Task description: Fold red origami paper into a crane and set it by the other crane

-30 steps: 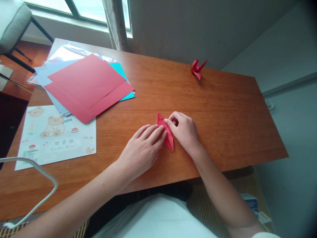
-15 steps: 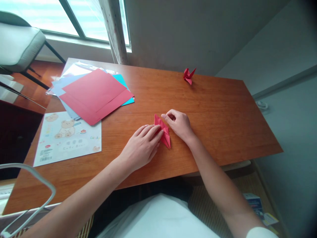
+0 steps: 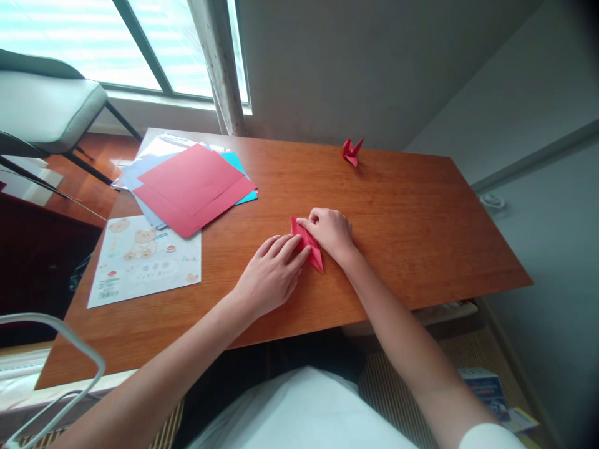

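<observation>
A small piece of folded red paper [image 3: 312,249], long and pointed at both ends, lies on the wooden table between my hands. My left hand [image 3: 274,268] grips its left side, with the fingers over the edge and hiding part of it. On the upper right side, the thumb of my right hand [image 3: 330,232] presses the paper, while the other fingers are curled in. What the curled fingers touch underneath is hidden. Farther back on the table stands a finished red paper crane [image 3: 352,153].
Red paper sheets [image 3: 196,187] lie over blue sheets and a clear plastic wrapper at the back left. In front of them is a card with a printed bear [image 3: 150,265]. A chair [image 3: 51,109] stands by the window. A white curved tube [image 3: 79,340] rises at the lower left.
My right hand has moved left onto the folded paper, and its thumb now touches it. A flap on the right side appears folded inward. The view has shifted slightly.
</observation>
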